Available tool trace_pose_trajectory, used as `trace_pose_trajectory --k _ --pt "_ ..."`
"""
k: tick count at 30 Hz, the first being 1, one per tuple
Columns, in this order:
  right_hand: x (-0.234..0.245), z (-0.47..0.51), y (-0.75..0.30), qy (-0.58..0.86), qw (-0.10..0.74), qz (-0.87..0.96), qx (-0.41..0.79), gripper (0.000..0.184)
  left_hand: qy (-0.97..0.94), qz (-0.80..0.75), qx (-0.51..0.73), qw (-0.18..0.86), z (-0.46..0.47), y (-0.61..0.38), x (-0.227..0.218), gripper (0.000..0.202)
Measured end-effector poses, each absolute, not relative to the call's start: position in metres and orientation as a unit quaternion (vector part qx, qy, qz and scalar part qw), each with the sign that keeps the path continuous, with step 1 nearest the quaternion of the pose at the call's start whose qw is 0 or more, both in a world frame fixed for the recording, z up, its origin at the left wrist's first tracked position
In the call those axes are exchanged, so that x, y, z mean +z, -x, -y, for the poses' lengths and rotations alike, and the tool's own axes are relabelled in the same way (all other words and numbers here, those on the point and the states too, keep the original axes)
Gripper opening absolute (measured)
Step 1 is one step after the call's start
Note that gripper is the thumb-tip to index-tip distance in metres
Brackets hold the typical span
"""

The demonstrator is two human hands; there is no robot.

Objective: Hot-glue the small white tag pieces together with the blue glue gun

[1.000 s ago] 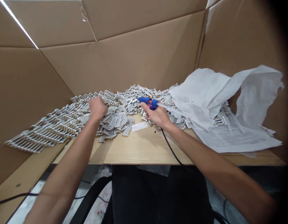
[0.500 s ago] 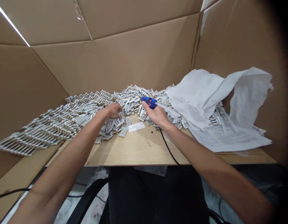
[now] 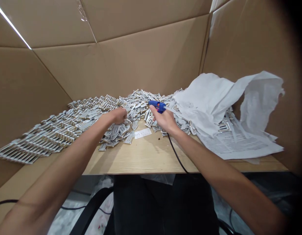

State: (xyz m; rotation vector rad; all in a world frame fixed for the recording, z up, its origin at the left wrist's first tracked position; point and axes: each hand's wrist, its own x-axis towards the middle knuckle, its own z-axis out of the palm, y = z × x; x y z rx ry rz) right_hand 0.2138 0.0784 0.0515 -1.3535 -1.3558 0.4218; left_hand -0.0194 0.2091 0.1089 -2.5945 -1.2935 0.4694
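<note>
Inside a cardboard booth (image 3: 141, 65), a blue glue gun (image 3: 157, 106) sits clamped in the fingers of the right hand (image 3: 164, 120), just above a heap of grey-white cut pieces (image 3: 138, 111), while the left hand (image 3: 118, 116) rests on them, fingers curled together, on a wooden surface (image 3: 141, 156) beside crumpled white paper (image 3: 209, 111).

I can't read a single word from here. The printed sheet (image 3: 239, 147) at about four o'clock carries blocks of small text, and the white slip (image 3: 142, 133) near six o'clock shows faint print, but both are too small and blurred to make out.
</note>
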Motion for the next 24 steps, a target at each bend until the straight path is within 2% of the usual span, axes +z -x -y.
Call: trace_pose_trajectory --k 6,11,15,20,22,24 --pt "0.052 -0.078 -0.214 0.578 0.557 0.565 0.19 0.047 0.859 0.47 0.168 0.118 -0.204 0.018 0.11 0.011" --pt "0.052 -0.077 -0.214 0.579 0.56 0.562 0.189 0.047 0.848 0.496 0.139 0.127 -0.209 0.018 0.109 0.031" --pt "0.052 -0.077 -0.214 0.577 0.557 0.572 0.176 0.051 0.855 0.492 0.135 0.094 -0.209 0.01 0.101 0.041" --pt "0.051 -0.078 -0.214 0.582 0.544 0.577 0.18 0.054 0.819 0.541 0.168 0.086 -0.19 -0.019 0.093 0.072" --pt "0.05 -0.079 -0.214 0.584 0.545 0.573 0.183 0.054 0.801 0.561 0.188 0.088 -0.183 -0.031 0.093 0.074" --pt "0.051 -0.079 -0.214 0.586 0.547 0.569 0.185 0.053 0.79 0.571 0.203 0.09 -0.176 -0.038 0.095 0.068"
